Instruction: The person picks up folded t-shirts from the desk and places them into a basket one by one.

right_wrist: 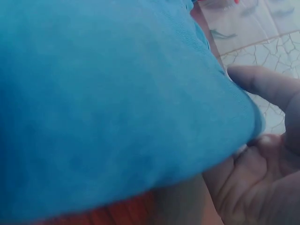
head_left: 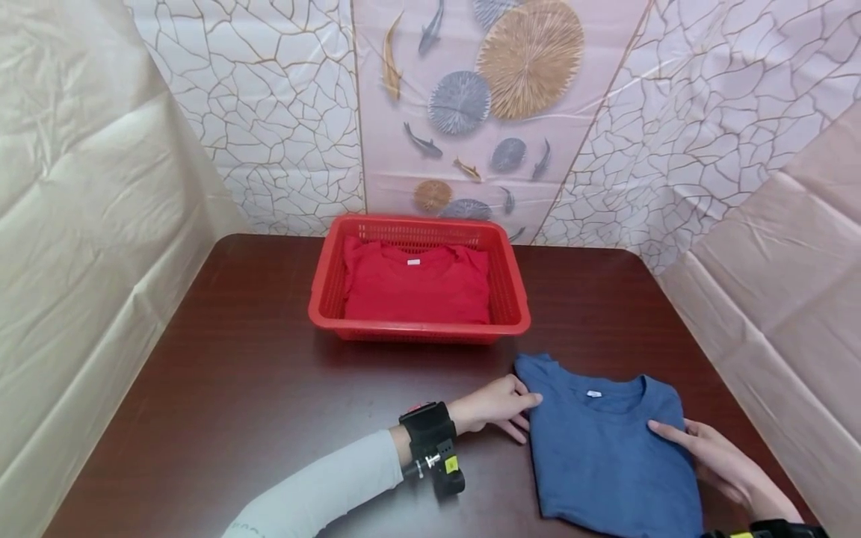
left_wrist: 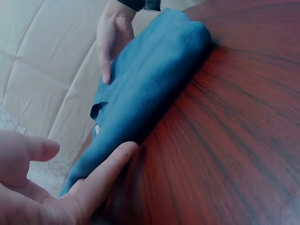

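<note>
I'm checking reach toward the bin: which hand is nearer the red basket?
Left. The left hand touches the folded blue shirt's left edge, just below the red basket's right corner. The right hand rests on the shirt's right side, farther away.

Dark wood table [head_left: 255, 388]; cracked-pattern wall covering [head_left: 282, 112] with fish panel [head_left: 471, 112]; beige sheeting [head_left: 87, 246] both sides
</note>
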### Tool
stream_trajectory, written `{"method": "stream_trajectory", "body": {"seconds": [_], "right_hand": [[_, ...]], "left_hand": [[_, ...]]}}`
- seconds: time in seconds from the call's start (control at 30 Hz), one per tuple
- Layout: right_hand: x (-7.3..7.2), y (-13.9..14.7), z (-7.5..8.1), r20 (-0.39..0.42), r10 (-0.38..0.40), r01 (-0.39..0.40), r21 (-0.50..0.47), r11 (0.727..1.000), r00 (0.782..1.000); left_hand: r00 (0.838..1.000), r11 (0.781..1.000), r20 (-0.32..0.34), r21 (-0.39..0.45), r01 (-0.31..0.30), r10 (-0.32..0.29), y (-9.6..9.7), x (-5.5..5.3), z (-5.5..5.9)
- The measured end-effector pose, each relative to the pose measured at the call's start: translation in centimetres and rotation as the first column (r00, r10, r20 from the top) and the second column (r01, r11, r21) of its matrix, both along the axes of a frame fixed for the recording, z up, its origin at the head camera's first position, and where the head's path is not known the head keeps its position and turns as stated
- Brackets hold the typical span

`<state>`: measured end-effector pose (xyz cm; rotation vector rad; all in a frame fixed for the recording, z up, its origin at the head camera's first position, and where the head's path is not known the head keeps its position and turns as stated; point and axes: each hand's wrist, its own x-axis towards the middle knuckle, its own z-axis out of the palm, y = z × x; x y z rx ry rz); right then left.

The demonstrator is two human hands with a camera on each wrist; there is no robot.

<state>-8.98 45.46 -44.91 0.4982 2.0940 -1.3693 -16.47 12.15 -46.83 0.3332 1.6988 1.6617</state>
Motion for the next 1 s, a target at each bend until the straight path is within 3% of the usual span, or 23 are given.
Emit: {"method": "stream_trajectory", "body": {"seconds": [0.1, 0.2, 0.27, 0.4, 0.6, 0.73, 1.0], "right_hand": [[0.3, -0.2, -0.4, 0.006, 0.002, -0.001, -0.075, 0.997, 1.0], [0.6, -0.7, -0.5, 0.021, -0.011, 0.014, -0.175, 0.984, 1.0], [0.9, -1.2, -0.5, 0.041, -0.034, 0.043, -0.243, 0.969, 0.999], [1.3, -2.3, -0.4, 0.036, -0.051, 0.059, -0.28, 0.958, 0.998], [1.9, -3.2, -0.3, -0.037, -0.075, 0.066, -0.208, 0.976, 0.996], [2.2, -3.5, -0.3, -0.06, -0.098, 0.084, -0.196, 0.977, 0.993], [3.1, -3.7, 0.5, -0.102, -0.095, 0.078, -0.162, 0.984, 0.99]], "left_hand": [[0.997, 0.998, 0.074, 0.062, -0.006, 0.002, 0.4, -0.1, -0.3], [0.995, 0.996, 0.101, 0.086, 0.015, -0.024, 0.5, -0.2, -0.5], [0.994, 0.996, 0.1, 0.081, 0.039, -0.047, 0.5, -0.3, -0.6], [0.993, 0.996, 0.085, 0.052, 0.076, -0.08, 0.6, -0.5, -0.8], [0.992, 0.99, 0.047, 0.087, 0.109, -0.113, 1.1, -0.4, -0.8], [0.989, 0.985, -0.025, 0.094, 0.148, -0.146, 1.2, -0.3, -0.5], [0.959, 0.966, -0.166, 0.081, 0.247, -0.231, 0.9, -0.5, 1.3]]}}
